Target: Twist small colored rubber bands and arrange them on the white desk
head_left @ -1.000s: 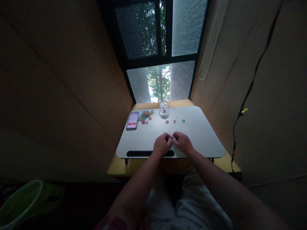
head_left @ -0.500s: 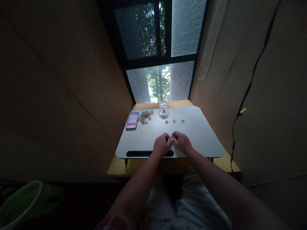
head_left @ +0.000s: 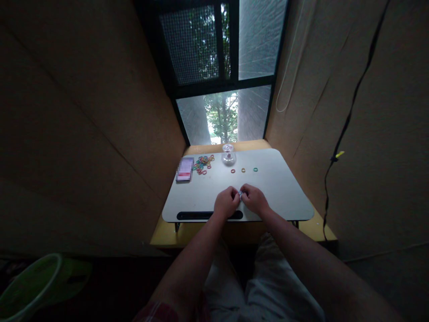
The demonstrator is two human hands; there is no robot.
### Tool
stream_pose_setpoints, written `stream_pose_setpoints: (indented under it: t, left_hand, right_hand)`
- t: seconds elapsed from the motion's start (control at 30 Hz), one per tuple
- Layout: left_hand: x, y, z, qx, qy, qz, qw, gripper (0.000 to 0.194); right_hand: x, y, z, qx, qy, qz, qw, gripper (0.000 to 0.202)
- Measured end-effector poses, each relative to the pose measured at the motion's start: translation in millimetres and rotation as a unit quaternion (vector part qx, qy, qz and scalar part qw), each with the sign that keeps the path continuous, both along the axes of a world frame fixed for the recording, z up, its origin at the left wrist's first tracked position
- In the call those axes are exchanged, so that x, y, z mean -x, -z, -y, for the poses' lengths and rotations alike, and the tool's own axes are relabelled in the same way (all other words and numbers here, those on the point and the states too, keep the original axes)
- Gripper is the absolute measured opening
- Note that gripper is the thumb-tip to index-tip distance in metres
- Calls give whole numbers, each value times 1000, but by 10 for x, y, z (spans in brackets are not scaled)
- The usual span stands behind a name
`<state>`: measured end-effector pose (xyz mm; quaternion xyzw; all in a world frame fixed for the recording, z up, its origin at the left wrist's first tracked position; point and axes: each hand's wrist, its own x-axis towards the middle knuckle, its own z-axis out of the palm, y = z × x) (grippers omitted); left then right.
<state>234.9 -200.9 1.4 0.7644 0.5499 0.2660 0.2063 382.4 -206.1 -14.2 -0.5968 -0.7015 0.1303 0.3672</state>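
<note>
My left hand [head_left: 227,201] and my right hand [head_left: 254,198] meet over the front middle of the white table [head_left: 281,188], fingers pinched together. Between the fingertips is a small pale bluish ring [head_left: 240,194], largely hidden by them. Beyond my hands lie a red ring [head_left: 233,171], a yellow ring [head_left: 243,170] and a green ring [head_left: 255,169], apart in a row. A pile of coloured rings [head_left: 203,162] sits at the back left, beside a phone [head_left: 185,170]. Behind the row stands a clear round jar [head_left: 229,157].
A black slot [head_left: 194,215] runs along the table's front edge. The table stands on a yellow ledge [head_left: 161,235] below a window [head_left: 223,112]. A black cord [head_left: 348,116] hangs at the right, and a green bin [head_left: 43,286] is at the lower left.
</note>
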Motion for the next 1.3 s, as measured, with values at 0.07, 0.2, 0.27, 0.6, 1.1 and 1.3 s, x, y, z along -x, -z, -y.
stream_pose_setpoints:
  t: [0.07,0.2,0.27,0.6,1.1,1.3]
  left_hand:
    - [0,5,-2,-4,2,2,1000,16]
    - [10,38,-12,-20,11,11,1000,15]
    - [15,49,-16,-23,14,14,1000,16]
    - [17,32,-7,-17,15,12,1000,17]
    - [11,60,-18,-24,10,11,1000,16]
    - [21,65,-23,-29,19,14,999,16]
  right_hand:
    - [-3,1,2,-2,-2,-2,1000,14]
    - [-2,3,8,-4,-3,-4,1000,11]
    - [1,4,10,-3,-1,-5,1000,11]
    - [4,7,10,-2,2,4,1000,10]
    - [5,-8,18,-4,-4,0,1000,10]
    - [2,-7,16,-4,-5,-2,1000,11]
